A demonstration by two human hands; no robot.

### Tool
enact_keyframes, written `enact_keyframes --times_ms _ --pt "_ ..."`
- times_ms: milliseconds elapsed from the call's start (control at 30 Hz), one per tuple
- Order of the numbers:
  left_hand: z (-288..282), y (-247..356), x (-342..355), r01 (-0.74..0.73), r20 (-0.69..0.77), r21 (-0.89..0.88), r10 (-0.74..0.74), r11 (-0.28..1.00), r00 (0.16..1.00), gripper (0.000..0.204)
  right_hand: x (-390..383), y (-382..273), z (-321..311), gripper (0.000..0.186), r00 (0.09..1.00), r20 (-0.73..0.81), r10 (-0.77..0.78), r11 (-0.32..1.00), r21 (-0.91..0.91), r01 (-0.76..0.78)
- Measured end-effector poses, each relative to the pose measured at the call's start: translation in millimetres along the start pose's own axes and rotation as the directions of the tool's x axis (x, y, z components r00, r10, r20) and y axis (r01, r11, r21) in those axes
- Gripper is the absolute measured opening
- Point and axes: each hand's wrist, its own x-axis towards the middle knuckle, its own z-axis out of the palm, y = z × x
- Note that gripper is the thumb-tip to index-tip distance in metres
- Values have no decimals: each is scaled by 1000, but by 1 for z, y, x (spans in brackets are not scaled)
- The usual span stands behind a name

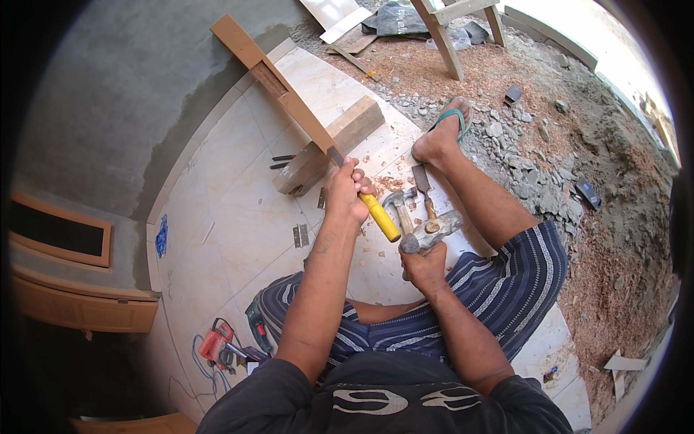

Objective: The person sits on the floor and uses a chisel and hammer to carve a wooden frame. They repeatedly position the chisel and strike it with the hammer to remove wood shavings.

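My left hand [345, 195] is wrapped round the yellow handle of a chisel [381, 219], its blade at the near end of a long brown wooden board [307, 118]. A rectangular recess is cut into the board farther up. The board lies across a thick wooden block [358, 123]. In my right hand [426, 267] is a short, heavy hammer [442, 226], its head just right of the chisel's butt and apart from it. Beyond that hammer, a claw hammer [399, 202] and a second chisel [421, 179] with a wooden handle lie on the tiles, partly hidden.
Metal hinges [300, 236] and wood chips [390, 183] lie on the tiled floor [224, 181]. A red power tool [217, 343] with a blue cord sits at lower left. Rubble [506, 145] and sawdust spread rightward, below a wooden trestle [442, 43]. A grey wall [108, 94] borders the left.
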Motion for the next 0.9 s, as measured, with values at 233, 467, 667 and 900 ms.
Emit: enact_keyframes --times_ms 233,467,667,900 --pt "10 6 0 34 -75 -50 -38 998 996 10 -14 13 0 9 988 50 -146 985 97 141" --pt "3 11 7 46 -65 -38 -49 998 997 8 -11 15 12 8 985 161 -68 986 -138 91" --pt "17 20 4 123 -74 -158 -136 980 988 9 -18 -1 0 17 936 238 -260 957 -66 283" --pt "15 12 -6 164 -80 -146 -177 976 981 14 -11 8 -5 13 959 33 -282 948 -143 284"
